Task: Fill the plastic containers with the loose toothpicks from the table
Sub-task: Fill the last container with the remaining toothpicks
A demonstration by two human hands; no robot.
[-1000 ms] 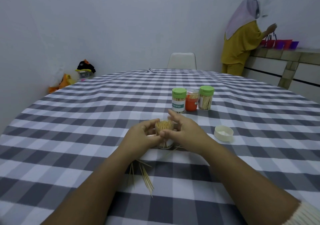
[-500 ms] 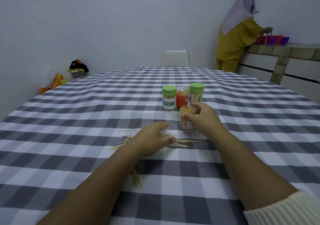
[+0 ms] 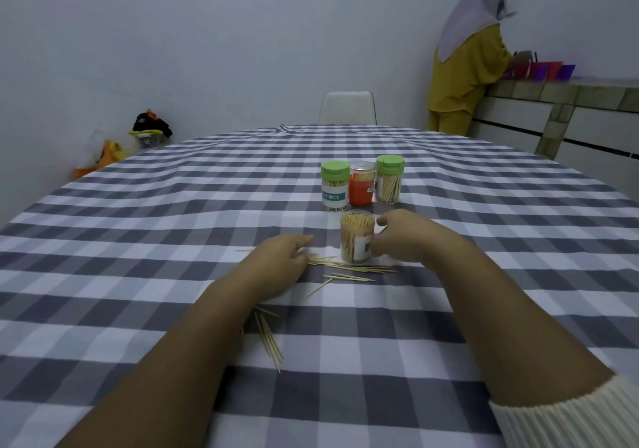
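So the open container (image 3: pixel 357 238) stands upright on the checkered tablecloth (image 3: pixel 138 275), no lid on it, packed nearly full of toothpicks standing on end. The person's right hand (image 3: pixel 404 238) sits right beside it on the right, thumb and fingers curved around its side. It looks like a light hold, though whether the fingers actually press the plastic is hard to tell from this angle.

The left hand (image 3: pixel 280 257) lies palm down on the cloth just left of the container, fingers mostly straight and resting on the end of a scatter of loose toothpicks (image 3: pixel 349 271). It doesn't grip anything. Those picks fan out across the cloth in front of the container's base, a few of them crossing each other. A second little bunch (image 3: pixel 268 338) lies closer in, partly tucked under the left forearm.

Behind the open container, three more stand in a tight row: a green-lidded container (image 3: pixel 334 185) with a "TOOTHPICK" label, an orange container (image 3: pixel 361 187) in the middle, and another green-lidded one (image 3: pixel 389 184) on the right.

At the far end there's a white chair (image 3: pixel 347 107), and a person in yellow (image 3: pixel 465 74) stands at a counter (image 3: pixel 570 102).
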